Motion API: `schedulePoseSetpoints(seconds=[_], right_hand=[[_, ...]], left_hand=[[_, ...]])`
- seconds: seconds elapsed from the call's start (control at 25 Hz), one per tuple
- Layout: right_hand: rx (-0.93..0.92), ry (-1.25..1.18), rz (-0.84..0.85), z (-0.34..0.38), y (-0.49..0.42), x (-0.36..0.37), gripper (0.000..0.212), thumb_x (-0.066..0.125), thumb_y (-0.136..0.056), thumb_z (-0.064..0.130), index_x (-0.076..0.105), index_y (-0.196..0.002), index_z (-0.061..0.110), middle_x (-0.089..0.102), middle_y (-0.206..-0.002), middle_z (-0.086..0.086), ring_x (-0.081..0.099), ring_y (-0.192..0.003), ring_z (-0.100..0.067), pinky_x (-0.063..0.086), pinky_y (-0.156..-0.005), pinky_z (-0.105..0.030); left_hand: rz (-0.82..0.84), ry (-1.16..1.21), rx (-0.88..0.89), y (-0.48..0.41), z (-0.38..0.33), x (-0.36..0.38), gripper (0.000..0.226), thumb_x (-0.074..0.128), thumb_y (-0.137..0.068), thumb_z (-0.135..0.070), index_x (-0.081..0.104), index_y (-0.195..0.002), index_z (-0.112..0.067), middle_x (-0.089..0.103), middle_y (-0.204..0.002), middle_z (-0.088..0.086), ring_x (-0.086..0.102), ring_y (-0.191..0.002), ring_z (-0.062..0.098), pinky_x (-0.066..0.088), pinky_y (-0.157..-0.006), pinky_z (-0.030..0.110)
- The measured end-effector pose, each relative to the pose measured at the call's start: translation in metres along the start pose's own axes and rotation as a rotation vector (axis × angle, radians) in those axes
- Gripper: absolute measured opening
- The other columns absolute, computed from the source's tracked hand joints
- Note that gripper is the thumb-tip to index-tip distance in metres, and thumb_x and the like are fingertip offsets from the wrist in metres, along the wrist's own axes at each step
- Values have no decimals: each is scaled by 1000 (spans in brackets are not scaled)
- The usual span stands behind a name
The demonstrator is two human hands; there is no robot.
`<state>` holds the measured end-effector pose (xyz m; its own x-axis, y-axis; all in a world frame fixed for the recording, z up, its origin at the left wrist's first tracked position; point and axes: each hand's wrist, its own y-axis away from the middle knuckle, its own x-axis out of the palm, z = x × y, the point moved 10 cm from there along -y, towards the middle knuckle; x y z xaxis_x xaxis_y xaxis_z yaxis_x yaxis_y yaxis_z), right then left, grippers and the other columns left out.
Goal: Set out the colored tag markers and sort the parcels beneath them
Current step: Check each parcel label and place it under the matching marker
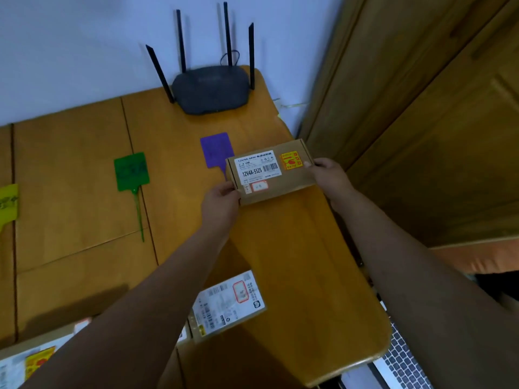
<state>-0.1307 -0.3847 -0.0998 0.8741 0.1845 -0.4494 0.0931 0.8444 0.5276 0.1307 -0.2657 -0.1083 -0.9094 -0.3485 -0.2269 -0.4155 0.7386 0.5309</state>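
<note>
hands meet on a small brown cardboard parcel (271, 171) near the far right part of the wooden tabletop (295, 262). left hand (220, 204) grips the parcel's near left corner, thumb on top beside a small red-bordered sticker, the other fingers hidden under the box. right hand (328, 176) is closed around the parcel's right end, thumb lying on the top face just beside an orange warning sticker. the parcel's white label reads "12v4a-5525" with a barcode next to it. whether the box rests on the wood or is lifted slightly cannot be told.

the parcel's far left corner overlaps the lower right of the purple tag marker (216, 149), which lies flat on the table with its thin tail running toward the near side and vanishing behind the box. to the left, well apart, lies the green tag marker (131, 171), its long tail pointing toward the near edge. at the left border of the view a yellow tag marker (8, 202) is partly cut off.

behind the purple marker, against the pale wall, sits a black router (211, 89) with four upright antennas. nearer the person, partly under the left forearm, a second labelled parcel (229, 303) lies on the table, and another parcel with an orange sticker (33, 360) shows at the lower left corner. a laptop keyboard (401, 360) peeks out below the table's right near edge. wooden door panels (421, 108) fill the right side.
</note>
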Motion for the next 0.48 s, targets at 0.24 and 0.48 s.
schedulePoseSetpoints(seconds=[0.24, 0.48], right_hand=[[21, 3, 47, -1, -10, 15, 47, 60, -102, 37, 56, -143, 13, 60, -131, -6, 56, -119, -24, 43, -95, -33], [-106, -50, -164, 7, 34, -8, 45, 66, -97, 36, 59, -138, 20, 64, -134, 0, 59, -122, -19, 48, -97, -35]], left_hand=[[-14, 54, -49, -12, 15, -4, 23, 64, -88, -13, 79, -100, -27, 81, -102, -2, 72, -89, 16, 58, -79, 34], [-66, 89, -8, 18, 9, -39, 33, 66, -96, -18, 62, -128, -23, 67, -117, -3, 64, -101, 13, 50, -75, 24]])
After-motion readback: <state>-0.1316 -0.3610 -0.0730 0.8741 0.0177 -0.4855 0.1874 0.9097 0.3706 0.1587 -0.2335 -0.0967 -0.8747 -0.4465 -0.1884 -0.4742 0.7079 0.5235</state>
